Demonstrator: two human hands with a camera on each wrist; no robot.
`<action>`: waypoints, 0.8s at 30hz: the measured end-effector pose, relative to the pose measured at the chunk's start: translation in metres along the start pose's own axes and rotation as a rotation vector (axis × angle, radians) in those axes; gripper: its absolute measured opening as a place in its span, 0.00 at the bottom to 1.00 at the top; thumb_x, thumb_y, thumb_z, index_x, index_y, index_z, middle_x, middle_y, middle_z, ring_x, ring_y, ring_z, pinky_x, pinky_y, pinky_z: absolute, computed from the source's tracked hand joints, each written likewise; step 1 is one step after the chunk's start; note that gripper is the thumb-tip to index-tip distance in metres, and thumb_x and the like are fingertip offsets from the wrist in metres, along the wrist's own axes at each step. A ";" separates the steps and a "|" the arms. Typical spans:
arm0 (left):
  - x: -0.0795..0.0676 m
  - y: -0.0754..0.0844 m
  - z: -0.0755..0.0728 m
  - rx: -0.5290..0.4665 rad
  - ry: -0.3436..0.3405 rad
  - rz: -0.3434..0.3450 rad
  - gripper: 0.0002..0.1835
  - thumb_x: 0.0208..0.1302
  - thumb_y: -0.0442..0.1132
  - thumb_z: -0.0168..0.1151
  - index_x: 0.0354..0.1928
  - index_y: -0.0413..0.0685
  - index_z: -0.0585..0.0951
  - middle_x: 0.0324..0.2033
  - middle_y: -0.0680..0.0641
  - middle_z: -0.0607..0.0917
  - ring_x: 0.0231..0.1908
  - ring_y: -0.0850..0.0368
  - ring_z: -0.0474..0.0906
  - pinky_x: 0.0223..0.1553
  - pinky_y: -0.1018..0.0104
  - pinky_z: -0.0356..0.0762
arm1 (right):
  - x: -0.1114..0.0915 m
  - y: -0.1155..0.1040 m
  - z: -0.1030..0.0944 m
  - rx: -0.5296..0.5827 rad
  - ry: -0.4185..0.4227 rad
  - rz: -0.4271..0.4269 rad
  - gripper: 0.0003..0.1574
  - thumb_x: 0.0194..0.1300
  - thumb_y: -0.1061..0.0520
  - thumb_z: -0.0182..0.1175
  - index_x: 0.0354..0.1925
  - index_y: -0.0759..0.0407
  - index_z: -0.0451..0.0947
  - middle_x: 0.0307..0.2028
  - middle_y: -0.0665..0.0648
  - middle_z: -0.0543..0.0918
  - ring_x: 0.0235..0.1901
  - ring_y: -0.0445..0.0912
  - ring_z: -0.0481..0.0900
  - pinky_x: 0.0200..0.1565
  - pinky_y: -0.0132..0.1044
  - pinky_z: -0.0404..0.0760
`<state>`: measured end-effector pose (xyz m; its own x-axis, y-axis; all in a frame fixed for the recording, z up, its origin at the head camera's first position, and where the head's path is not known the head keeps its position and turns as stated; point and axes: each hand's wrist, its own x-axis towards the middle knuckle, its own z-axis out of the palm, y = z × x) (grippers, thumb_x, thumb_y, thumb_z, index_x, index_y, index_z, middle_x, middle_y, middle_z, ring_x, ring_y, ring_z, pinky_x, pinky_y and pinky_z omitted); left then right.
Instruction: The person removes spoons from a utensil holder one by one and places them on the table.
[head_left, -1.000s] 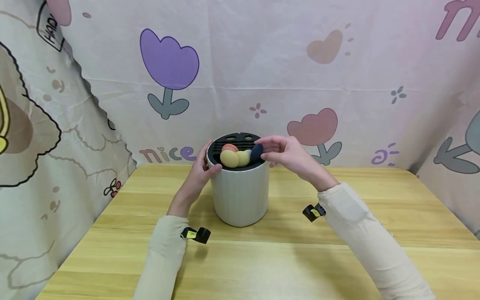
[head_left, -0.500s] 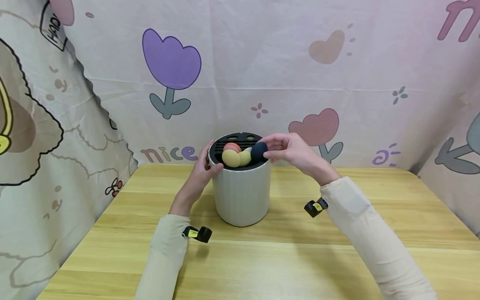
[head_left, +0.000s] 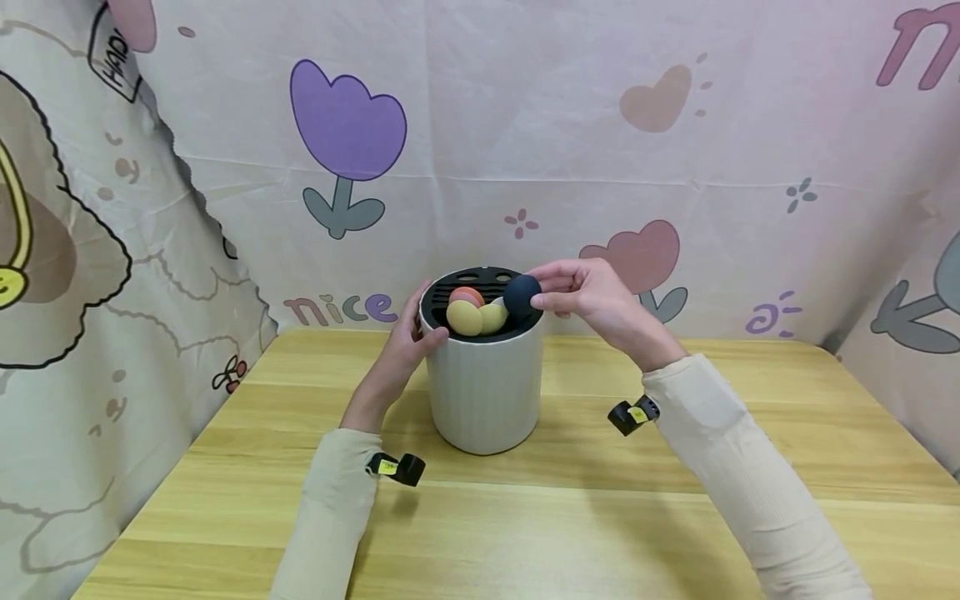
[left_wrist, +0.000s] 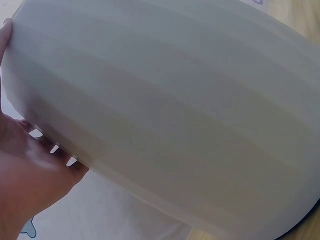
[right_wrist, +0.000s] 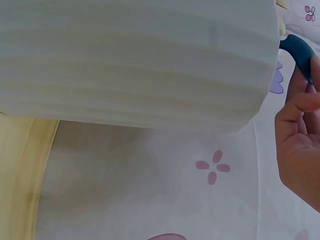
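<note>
A white ribbed container [head_left: 486, 392] with a black slotted top [head_left: 480, 275] stands upright on the table. My left hand [head_left: 401, 337] holds its left side, thumb at the front of the rim; in the left wrist view the fingers [left_wrist: 55, 150] reach behind it. At the right of the top, my right hand [head_left: 588, 300] pinches a dark blue rounded piece [head_left: 520, 295] by its edge. The right wrist view shows this piece [right_wrist: 299, 52] as a curved shell beside the rim. A pale yellow [head_left: 464, 317], a yellow-green [head_left: 492, 317] and an orange rounded piece [head_left: 467, 295] sit on the top's left and middle; their lower parts are hidden.
The wooden table [head_left: 525, 525] extends around the container. A printed cloth [head_left: 480, 125] hangs right behind the table, and another cloth [head_left: 165, 275] drapes along the left side.
The dark blue piece has tilted so that more of its round face shows, and it has shifted slightly up and right with my right hand. The left hand stays on the container.
</note>
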<state>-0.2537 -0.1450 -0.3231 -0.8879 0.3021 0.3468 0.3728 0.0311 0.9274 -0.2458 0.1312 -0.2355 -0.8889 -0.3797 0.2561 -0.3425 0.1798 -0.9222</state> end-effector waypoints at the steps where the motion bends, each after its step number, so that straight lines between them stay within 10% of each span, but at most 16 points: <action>1: 0.000 0.000 0.000 -0.001 0.000 -0.001 0.66 0.42 0.77 0.63 0.77 0.51 0.46 0.74 0.44 0.48 0.73 0.47 0.43 0.68 0.43 0.47 | 0.000 -0.001 0.000 0.010 0.006 -0.007 0.20 0.61 0.67 0.64 0.53 0.69 0.78 0.33 0.49 0.87 0.26 0.44 0.73 0.28 0.32 0.69; 24: 0.000 0.001 0.000 0.011 0.012 -0.006 0.69 0.40 0.79 0.62 0.76 0.48 0.45 0.74 0.44 0.48 0.72 0.47 0.43 0.68 0.43 0.47 | -0.003 -0.044 0.005 0.154 0.146 -0.136 0.16 0.55 0.69 0.68 0.44 0.64 0.84 0.31 0.53 0.86 0.27 0.41 0.76 0.25 0.30 0.65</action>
<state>-0.2536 -0.1447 -0.3222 -0.8934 0.2907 0.3427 0.3701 0.0434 0.9280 -0.2263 0.1198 -0.1973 -0.8764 -0.2540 0.4092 -0.4210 -0.0088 -0.9070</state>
